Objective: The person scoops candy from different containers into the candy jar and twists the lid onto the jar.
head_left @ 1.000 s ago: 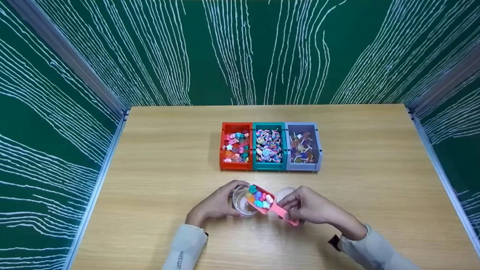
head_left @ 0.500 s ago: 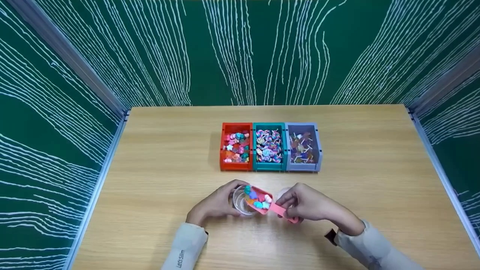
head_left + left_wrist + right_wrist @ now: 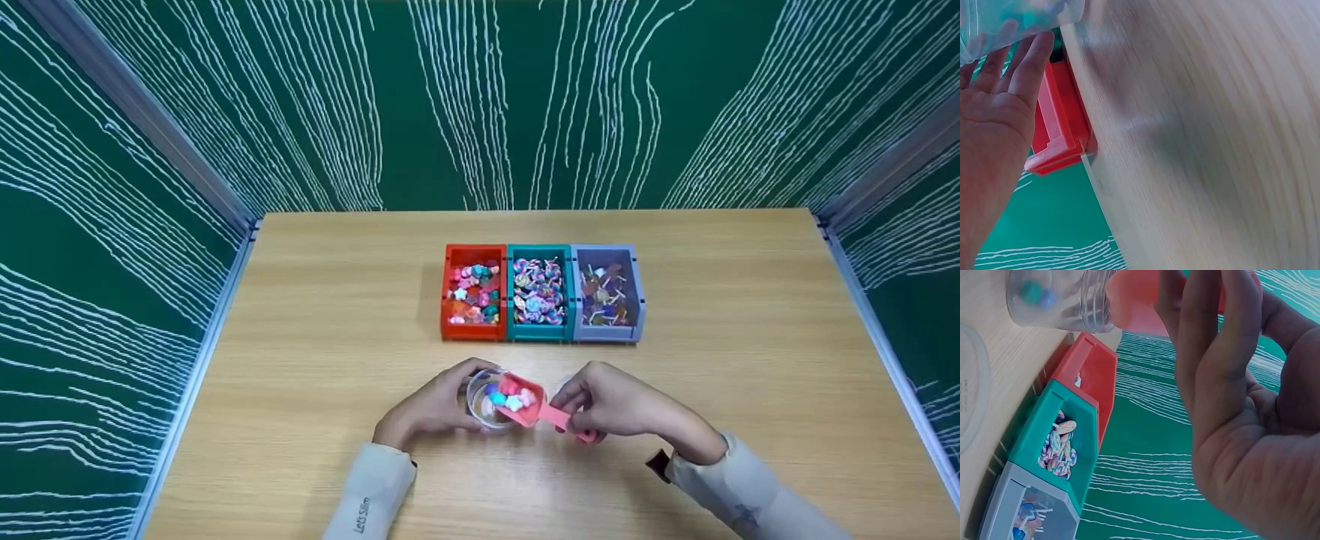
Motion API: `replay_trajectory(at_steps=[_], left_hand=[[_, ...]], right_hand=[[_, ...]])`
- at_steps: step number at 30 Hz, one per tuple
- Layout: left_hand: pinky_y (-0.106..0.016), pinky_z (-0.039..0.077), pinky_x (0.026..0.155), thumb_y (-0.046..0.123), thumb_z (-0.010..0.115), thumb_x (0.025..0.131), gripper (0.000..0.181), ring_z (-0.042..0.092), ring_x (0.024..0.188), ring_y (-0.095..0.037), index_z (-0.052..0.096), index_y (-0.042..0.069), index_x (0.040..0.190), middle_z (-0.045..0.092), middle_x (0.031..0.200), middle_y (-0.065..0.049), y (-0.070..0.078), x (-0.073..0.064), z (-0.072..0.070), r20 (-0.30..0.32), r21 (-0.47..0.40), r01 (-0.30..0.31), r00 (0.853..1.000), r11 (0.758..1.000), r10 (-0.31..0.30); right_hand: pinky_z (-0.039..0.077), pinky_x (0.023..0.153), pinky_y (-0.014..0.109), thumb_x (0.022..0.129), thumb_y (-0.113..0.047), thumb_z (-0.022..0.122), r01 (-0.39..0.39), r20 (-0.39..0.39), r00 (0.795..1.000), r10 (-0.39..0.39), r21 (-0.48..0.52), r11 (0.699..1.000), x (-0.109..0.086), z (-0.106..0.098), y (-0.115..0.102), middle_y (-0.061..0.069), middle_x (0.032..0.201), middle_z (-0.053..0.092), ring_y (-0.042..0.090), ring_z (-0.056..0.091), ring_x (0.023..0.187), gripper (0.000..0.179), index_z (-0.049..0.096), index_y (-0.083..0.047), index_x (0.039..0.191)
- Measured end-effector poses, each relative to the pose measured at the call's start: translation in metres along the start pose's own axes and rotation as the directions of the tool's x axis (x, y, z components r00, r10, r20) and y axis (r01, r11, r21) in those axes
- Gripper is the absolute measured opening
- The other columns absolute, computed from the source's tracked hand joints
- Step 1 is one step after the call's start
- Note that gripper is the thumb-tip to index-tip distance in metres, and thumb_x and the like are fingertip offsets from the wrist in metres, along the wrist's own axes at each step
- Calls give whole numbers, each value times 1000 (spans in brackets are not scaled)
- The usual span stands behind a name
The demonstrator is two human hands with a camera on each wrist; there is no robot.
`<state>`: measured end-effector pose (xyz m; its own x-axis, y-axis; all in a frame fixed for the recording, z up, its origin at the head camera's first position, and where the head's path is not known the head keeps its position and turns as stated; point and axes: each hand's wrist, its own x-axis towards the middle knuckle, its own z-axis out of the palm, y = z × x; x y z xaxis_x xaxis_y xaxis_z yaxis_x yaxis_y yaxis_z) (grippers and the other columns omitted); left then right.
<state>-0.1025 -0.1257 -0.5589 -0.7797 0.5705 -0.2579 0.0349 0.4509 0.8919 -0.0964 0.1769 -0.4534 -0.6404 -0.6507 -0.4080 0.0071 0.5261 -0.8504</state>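
My left hand (image 3: 431, 405) grips a clear plastic jar (image 3: 1061, 301) around its side, fingers behind it and thumb in front. In my right hand (image 3: 619, 405), a pink scoop (image 3: 556, 417) is pinched by the handle, its mouth tipped over the jar's rim. Small colourful pieces (image 3: 514, 403), one white and star-shaped, lie in the scoop. Through the jar wall in the right wrist view, a green piece (image 3: 1031, 292) and a blue piece (image 3: 1048, 298) show at the bottom. The left wrist view catches only part of the jar (image 3: 1022, 22).
Behind the hands stand three joined bins: red (image 3: 474, 332) with colourful pieces, teal (image 3: 540, 332) with swirly lollipops, lilac (image 3: 607, 334) with small stick candies. A clear round lid (image 3: 972, 391) lies on the wooden table (image 3: 337, 300). Green walls with white lines surround the table.
The scoop has tipped further and moved slightly left over the jar. Green, orange and other pieces have left it, and some show inside the jar. The left hand has stayed put.
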Motion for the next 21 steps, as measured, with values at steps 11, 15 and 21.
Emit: replay_trajectory(at_steps=[11,15,21], left_hand=[[-50,40,122,14,92,84,75,50,140,-22,53,32,145,59,144,6,-2,1,0,5,-6,-17,1000,1000,17],[-49,41,121,13,92,84,76,51,138,-23,53,31,146,59,145,2,-2,0,0,2,0,-10,1000,1000,10],[-48,40,121,16,92,84,75,49,140,-22,53,33,146,58,147,-1,-1,0,0,5,3,6,1000,1000,-6]], right_hand=[[56,53,19,85,8,72,-16,-4,1000,16,-8,1000,0,1,-2,13,85,78,8,66,58,25,79,6,110],[56,53,20,86,9,71,-17,-2,1000,16,-6,1000,0,1,-3,9,83,78,8,66,58,26,79,6,110],[57,54,20,86,9,71,-15,-6,1000,15,21,1000,-2,0,-2,11,84,78,7,66,59,27,78,7,112]])
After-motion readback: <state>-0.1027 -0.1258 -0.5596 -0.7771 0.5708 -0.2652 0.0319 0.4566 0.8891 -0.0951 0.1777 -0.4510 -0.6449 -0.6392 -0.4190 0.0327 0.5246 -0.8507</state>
